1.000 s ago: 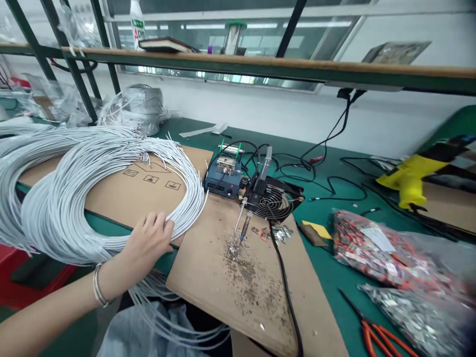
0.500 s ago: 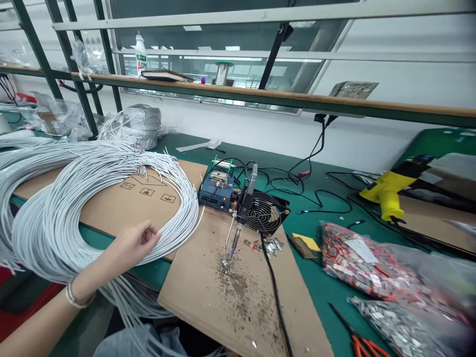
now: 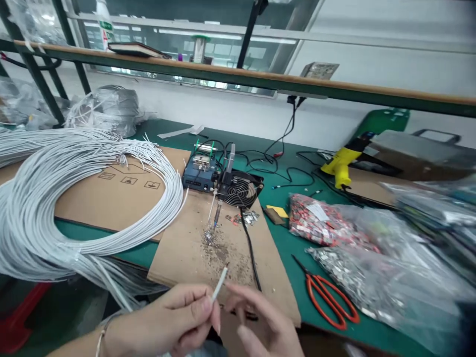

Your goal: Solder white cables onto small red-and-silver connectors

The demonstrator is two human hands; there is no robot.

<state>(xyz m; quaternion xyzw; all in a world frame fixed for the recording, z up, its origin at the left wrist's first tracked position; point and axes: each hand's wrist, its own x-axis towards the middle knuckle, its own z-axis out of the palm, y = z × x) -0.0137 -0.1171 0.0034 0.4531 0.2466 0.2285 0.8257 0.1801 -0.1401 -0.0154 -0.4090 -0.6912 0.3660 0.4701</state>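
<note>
My left hand (image 3: 186,315) pinches a white cable (image 3: 219,283) near its end, low in the middle of the view. The cable's end points up over the cardboard. Just right of it is my right hand (image 3: 262,320), its thumb and fingers apart, holding nothing that I can see. Beyond both hands, a soldering iron (image 3: 216,218) hangs in a holder above solder debris on the cardboard sheet (image 3: 178,248). A blue soldering unit (image 3: 199,173) and a round black fan (image 3: 241,189) stand behind. Large coils of white cable (image 3: 89,248) fill the left side.
Orange-handled scissors (image 3: 330,300) lie at the right, beside bags of red parts (image 3: 327,223) and metal parts (image 3: 357,282). A yellow heat gun (image 3: 342,166) lies farther back. A shelf (image 3: 238,77) crosses above the bench. A black cord (image 3: 251,253) runs over the cardboard.
The view has shifted right and down. My left hand has moved from the cable coil to the lower middle and now holds a cable end. My right hand has come into view.
</note>
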